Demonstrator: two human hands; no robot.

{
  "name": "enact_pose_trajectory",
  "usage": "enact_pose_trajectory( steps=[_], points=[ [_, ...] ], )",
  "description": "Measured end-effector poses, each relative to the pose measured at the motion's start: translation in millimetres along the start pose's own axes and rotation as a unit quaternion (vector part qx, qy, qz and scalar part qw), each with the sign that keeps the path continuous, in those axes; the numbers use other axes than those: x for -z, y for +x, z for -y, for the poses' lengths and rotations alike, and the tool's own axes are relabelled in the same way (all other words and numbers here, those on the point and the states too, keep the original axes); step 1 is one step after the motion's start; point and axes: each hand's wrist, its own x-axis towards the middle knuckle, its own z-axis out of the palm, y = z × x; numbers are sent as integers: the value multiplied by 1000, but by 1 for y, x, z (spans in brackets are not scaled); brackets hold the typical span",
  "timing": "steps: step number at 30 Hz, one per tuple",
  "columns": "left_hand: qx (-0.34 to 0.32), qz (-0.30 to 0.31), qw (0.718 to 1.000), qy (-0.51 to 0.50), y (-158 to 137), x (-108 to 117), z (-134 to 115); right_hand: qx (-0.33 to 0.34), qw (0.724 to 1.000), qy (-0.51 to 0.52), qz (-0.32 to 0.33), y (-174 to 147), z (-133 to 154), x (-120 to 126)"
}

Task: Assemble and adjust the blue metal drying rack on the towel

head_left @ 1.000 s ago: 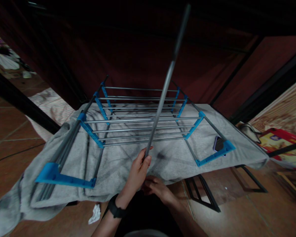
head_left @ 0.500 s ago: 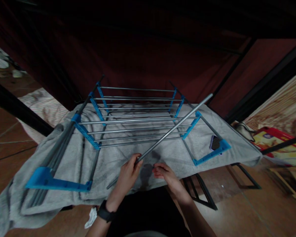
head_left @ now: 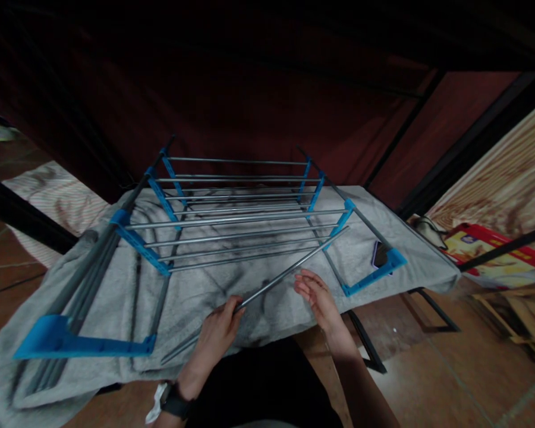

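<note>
My left hand [head_left: 220, 327] is closed around a long grey metal tube [head_left: 289, 270], which slants from the lower left up toward the right. Its far end overlaps the right side of a rack [head_left: 241, 219] made of grey bars and blue plastic joints. Just right of the tube, my right hand [head_left: 316, 294] is held with its fingers apart and nothing in them. The rack lies on a table covered by a grey cloth [head_left: 258, 321]. Blue corner pieces [head_left: 84, 342] project toward me on the left, and a matching blue corner [head_left: 374, 273] does so on the right.
A phone [head_left: 380, 254] rests on the cloth by the right blue corner. Several loose grey tubes [head_left: 82, 309] lie along the left side. To the right, a red and yellow box [head_left: 494, 249] stands near a wooden crate [head_left: 517, 312]. A dark red panel [head_left: 241, 113] rises behind the rack.
The tube's far end has swung down toward the rack's right side, and its near end has moved left. My right hand has moved up and right, its fingers spreading.
</note>
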Motion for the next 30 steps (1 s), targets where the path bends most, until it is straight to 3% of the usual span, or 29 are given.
enact_pose_trajectory(
  steps=[9,21,30],
  points=[
    [-33,48,995,75,-4,-11,11,20,995,97,-7,12,-6,20],
    [-47,87,986,133,4,-10,11,16,996,83,-39,30,-22,46],
    [-15,47,984,171,-2,6,22,23,995,12,-98,45,-39,84]
  ],
)
